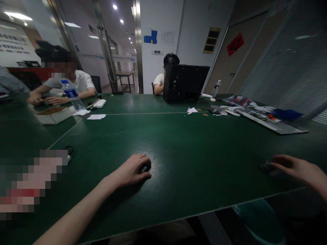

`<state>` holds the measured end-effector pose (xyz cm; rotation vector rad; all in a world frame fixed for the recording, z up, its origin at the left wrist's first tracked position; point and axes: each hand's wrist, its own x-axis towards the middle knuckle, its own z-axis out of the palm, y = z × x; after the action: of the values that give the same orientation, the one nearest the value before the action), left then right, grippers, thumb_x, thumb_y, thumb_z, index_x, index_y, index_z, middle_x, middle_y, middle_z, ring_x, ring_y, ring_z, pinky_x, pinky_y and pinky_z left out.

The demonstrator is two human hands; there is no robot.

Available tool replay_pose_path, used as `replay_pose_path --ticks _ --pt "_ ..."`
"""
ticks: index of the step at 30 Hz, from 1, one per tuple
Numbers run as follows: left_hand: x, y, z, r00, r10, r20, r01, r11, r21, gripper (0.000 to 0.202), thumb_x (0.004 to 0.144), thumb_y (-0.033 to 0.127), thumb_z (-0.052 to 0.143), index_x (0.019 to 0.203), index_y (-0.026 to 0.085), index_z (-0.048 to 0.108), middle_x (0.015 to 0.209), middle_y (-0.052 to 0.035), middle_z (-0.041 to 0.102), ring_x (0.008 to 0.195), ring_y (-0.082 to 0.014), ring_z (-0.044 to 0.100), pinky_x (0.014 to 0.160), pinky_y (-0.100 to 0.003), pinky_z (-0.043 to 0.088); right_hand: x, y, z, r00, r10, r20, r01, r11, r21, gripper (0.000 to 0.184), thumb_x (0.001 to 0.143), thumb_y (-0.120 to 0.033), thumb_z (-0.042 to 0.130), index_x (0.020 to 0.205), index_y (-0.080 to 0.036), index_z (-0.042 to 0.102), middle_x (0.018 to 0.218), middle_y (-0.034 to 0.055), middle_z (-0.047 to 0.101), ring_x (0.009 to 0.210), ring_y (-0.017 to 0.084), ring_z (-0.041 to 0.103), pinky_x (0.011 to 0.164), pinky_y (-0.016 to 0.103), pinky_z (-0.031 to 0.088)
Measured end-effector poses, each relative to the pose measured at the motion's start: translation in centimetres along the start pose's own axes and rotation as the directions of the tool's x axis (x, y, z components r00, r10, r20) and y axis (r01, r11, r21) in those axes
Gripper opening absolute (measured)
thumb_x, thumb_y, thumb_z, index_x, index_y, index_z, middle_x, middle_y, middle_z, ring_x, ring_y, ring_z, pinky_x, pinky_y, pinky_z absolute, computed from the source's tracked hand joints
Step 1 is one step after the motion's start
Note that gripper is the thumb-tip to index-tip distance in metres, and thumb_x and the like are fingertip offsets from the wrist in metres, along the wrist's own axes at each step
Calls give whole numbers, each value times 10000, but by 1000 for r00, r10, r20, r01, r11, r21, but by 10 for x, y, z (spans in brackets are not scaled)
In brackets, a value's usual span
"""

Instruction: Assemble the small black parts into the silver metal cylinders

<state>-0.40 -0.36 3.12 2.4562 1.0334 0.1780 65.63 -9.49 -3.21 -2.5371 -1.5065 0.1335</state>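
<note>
A dark green counter (178, 136) of joined panels with pale seams fills the room. Behind it a white wall (191, 23) carries a blue patch (150, 37) and a paper notice (168, 37). On the left, metal-framed glass partitions (84, 44) give onto a corridor lit by small round ceiling lights (114, 6), where a wooden table (125, 75) stands. On the right, a brown door (227, 71) bears a red sign (235, 44), beside closed grey blinds (293, 61).

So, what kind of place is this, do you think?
Most likely an office or shared workroom. A large green table fills the foreground, other people sit at it, one behind a black computer case, and glass partitions with ceiling lights line a corridor behind.
</note>
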Motion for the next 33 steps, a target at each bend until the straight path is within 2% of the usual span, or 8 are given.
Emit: replay_pose_path --ticks 2,6,11,15,18,26,33 --pt "0 -1 0 1000 4 -6 -4 1000 -2 269 833 417 584 1012 217 580 1033 -44 552 937 -221 522 830 -350 427 -2 1 3 1000 13 -4 -13 1000 29 680 567 -715 535 1010 -211 641 946 101 694 773 311 663 623 395 509" --pt "0 -1 0 1000 3 -2 -3 1000 -10 273 837 429 574 1021 227 574 1051 -43 551 960 -227 519 831 -348 430 1 0 8 995 71 74 -70 997 -13 725 533 -720 570 1024 -191 641 930 114 692 777 313 657 642 385 502" --pt "-1 0 -1 1000 -7 11 7 1000 -5 289 842 437 560 1032 219 571 1056 -53 551 963 -234 520 838 -360 428 12 0 9 990 38 132 -35 999 -23 642 537 -679 588 957 -198 664 853 102 696 749 303 655 609 363 490" --pt "0 -1 0 1000 -1 8 1 1000 -12 270 840 416 571 1029 223 567 1059 -47 545 957 -225 517 833 -354 427 10 -1 13 999 -1 50 1 1000 9 633 561 -698 557 949 -208 658 790 95 690 677 297 650 569 368 484" --pt "0 -2 1 1000 -5 13 5 1000 -11 272 839 416 572 1031 224 565 1056 -47 542 958 -226 516 825 -352 428 5 -5 18 1000 -6 12 6 999 32 644 601 -714 541 1009 -225 641 853 94 688 699 288 651 575 359 490" --pt "0 0 -1 1000 -5 12 5 1000 -16 266 841 415 570 1021 219 570 1048 -47 543 957 -225 510 829 -351 423 -6 -26 21 992 123 -17 -123 990 -71 747 654 -795 428 1178 -290 596 923 118 674 762 328 642 566 382 493" --pt "0 0 0 1000 1 7 -1 1000 -17 266 840 418 573 1020 222 567 1046 -45 539 953 -223 509 838 -356 422 -14 -34 21 992 83 -90 -86 996 -31 823 669 -756 453 1311 -240 462 953 103 688 758 312 640 573 376 501"
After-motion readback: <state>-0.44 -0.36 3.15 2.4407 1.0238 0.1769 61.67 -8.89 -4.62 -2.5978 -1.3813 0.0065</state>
